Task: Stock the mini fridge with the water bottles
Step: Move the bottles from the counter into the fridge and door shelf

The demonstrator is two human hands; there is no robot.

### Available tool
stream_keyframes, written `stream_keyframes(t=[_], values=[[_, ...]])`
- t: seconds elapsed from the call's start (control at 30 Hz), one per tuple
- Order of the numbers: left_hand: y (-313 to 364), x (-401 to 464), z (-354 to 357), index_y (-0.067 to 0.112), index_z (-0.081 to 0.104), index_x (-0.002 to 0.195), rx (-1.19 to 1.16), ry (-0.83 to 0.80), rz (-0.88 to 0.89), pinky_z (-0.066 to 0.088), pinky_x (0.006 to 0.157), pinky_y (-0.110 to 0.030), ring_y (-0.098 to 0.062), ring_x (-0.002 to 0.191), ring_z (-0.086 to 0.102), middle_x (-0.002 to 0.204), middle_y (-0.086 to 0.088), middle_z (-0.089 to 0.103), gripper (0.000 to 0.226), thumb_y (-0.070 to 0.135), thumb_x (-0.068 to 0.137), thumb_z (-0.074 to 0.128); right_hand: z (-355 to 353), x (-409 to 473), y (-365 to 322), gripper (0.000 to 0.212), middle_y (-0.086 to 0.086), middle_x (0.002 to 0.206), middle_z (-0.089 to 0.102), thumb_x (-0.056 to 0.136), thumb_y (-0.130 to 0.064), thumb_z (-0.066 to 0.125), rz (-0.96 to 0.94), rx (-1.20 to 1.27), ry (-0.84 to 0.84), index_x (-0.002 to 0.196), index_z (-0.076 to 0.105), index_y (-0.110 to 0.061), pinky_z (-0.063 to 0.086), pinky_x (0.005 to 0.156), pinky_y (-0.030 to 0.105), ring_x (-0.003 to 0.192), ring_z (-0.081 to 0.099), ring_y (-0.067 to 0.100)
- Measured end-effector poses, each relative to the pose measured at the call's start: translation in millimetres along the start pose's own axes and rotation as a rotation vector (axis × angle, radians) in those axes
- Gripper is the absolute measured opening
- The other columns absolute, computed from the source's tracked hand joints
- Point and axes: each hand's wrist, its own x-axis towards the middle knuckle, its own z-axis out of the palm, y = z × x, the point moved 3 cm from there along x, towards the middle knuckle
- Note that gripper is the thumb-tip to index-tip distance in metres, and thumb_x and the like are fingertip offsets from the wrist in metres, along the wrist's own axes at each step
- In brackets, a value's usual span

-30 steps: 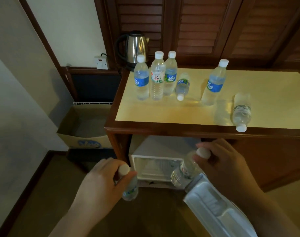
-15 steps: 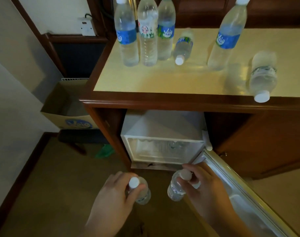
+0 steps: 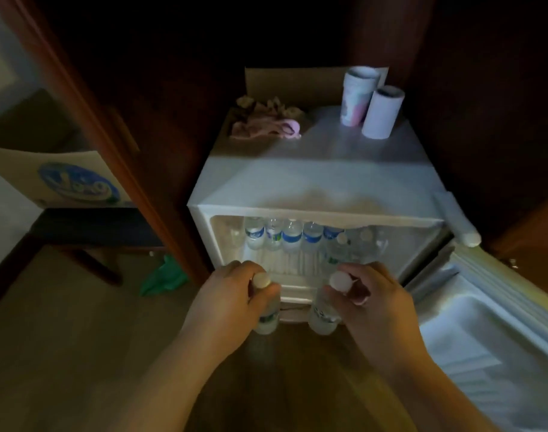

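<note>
Your left hand (image 3: 225, 304) grasps one water bottle (image 3: 268, 319) by its neck, and your right hand (image 3: 377, 304) grasps a second bottle (image 3: 322, 318) the same way, both just before the open mini fridge (image 3: 313, 188). A row of bottles (image 3: 293, 235) already stands at the back; pushing in carelessly could knock them over.

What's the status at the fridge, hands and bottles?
Left hand shut on left bottle, right hand shut on right bottle. Both bottles outside mini fridge, door open. Back row of bottles already inside; front shelf space free.
</note>
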Motion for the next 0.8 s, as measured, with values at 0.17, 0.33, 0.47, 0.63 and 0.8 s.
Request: stream_keyframes(t=[0.17, 0.33, 0.47, 0.63, 0.8], values=[[-44, 62, 60, 0.035, 0.062, 0.099, -0.012, 0.022, 0.045, 0.051, 0.068, -0.028, -0.003, 0.076, 0.059, 0.086, 0.011, 0.061, 0.025, 0.058, 0.091, 0.06, 65, 36, 71, 0.03, -0.017, 0.102, 0.058, 0.084, -0.032, 0.079, -0.066, -0.048, 0.083, 0.112, 0.071, -0.027, 0.048, 0.071, 0.012, 0.085, 0.059, -0.002], [-73, 108, 108, 0.031, 0.063, 0.09, -0.048, 0.117, 0.149, 0.053, 0.066, -0.036, -0.007, 0.07, 0.06, 0.076, 0.007, 0.064, 0.024, 0.055, 0.091, 0.063, 113, 86, 115, 0.026, -0.01, 0.096, 0.056, 0.087, -0.034, 0.075, -0.188, -0.095, 0.154, 0.111, 0.071, -0.025, 0.052, 0.077, 0.03, 0.081, 0.056, 0.006], [-89, 133, 135, 0.033, 0.063, 0.092, -0.025, 0.125, 0.17, 0.051, 0.061, -0.029, -0.005, 0.067, 0.06, 0.075, 0.008, 0.065, 0.022, 0.055, 0.092, 0.062, 144, 115, 137, 0.027, -0.005, 0.096, 0.055, 0.086, -0.029, 0.077, -0.255, -0.13, 0.29, 0.111, 0.071, -0.022, 0.048, 0.077, 0.03, 0.082, 0.054, 0.012], [-104, 147, 155, 0.036, 0.061, 0.089, -0.012, 0.152, 0.187, 0.037, 0.054, -0.014, 0.003, 0.078, 0.059, 0.074, 0.011, 0.064, 0.021, 0.057, 0.091, 0.062, 176, 136, 163, 0.026, 0.003, 0.101, 0.058, 0.087, -0.022, 0.075, -0.262, -0.18, 0.389, 0.111, 0.07, -0.013, 0.044, 0.079, 0.024, 0.086, 0.054, 0.015], [-110, 154, 159, 0.033, 0.063, 0.092, 0.012, 0.156, 0.207, 0.037, 0.054, -0.018, -0.002, 0.064, 0.058, 0.069, 0.009, 0.062, 0.022, 0.055, 0.091, 0.063, 175, 153, 166, 0.026, 0.011, 0.104, 0.059, 0.089, -0.023, 0.072, -0.269, -0.274, 0.382, 0.111, 0.069, -0.009, 0.043, 0.078, 0.031, 0.088, 0.058, 0.028]])
